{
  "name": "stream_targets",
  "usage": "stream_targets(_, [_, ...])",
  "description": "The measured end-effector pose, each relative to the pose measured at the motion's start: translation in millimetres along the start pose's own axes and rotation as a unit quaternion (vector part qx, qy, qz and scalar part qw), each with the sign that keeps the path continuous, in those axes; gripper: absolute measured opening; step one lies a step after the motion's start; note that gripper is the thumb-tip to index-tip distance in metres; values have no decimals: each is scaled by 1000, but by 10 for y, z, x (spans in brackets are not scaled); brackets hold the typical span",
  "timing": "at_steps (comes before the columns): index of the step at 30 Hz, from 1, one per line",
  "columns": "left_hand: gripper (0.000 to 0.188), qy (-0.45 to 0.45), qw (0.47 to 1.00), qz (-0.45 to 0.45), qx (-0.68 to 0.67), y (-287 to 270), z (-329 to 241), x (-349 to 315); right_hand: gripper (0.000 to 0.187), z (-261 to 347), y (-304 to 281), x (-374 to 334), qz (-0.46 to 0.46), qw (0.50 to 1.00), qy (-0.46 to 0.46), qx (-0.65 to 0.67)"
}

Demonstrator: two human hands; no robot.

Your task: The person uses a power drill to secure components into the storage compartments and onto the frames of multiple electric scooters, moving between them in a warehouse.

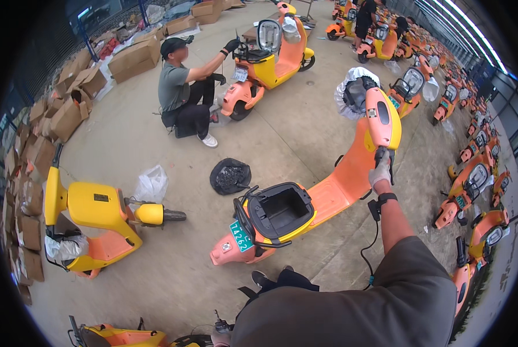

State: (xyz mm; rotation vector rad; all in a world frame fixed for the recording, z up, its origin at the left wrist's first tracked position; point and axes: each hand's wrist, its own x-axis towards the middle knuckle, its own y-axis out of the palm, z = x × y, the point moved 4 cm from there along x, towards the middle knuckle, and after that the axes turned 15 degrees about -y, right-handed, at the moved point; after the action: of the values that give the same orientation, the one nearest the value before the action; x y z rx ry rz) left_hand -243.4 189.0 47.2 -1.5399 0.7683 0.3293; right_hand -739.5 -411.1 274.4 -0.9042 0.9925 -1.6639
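An orange and yellow scooter stands in front of me, its open black seat compartment facing up. My right hand, in a light glove, is closed round the black handlebar grip at the scooter's far right end. At the lower edge, my left hand shows only in part, also gloved. It is closed on a black tool with a thin tip, whose kind I cannot make out. A white-edged cover hangs at the scooter's front.
A black bag of small dark parts and a clear plastic bag lie on the floor. Another scooter stands left. A co-worker squats by a scooter. Cardboard boxes line the left; several scooters fill the right.
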Motion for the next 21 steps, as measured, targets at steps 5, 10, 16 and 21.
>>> stream_targets(5, [28,-43,994,39,-94,36,68,35,88,19,-54,-38,24,1000,10,-2])
stream_targets(10, [29,-46,993,52,-100,146,113,98,87,-9,-41,-34,33,999,11,-20])
stream_targets(16, [33,-50,991,61,-106,194,179,181,88,-16,8,-6,47,998,19,-33])
stream_targets(21, [38,-42,991,69,-107,206,236,274,89,-249,130,73,30,998,14,-60])
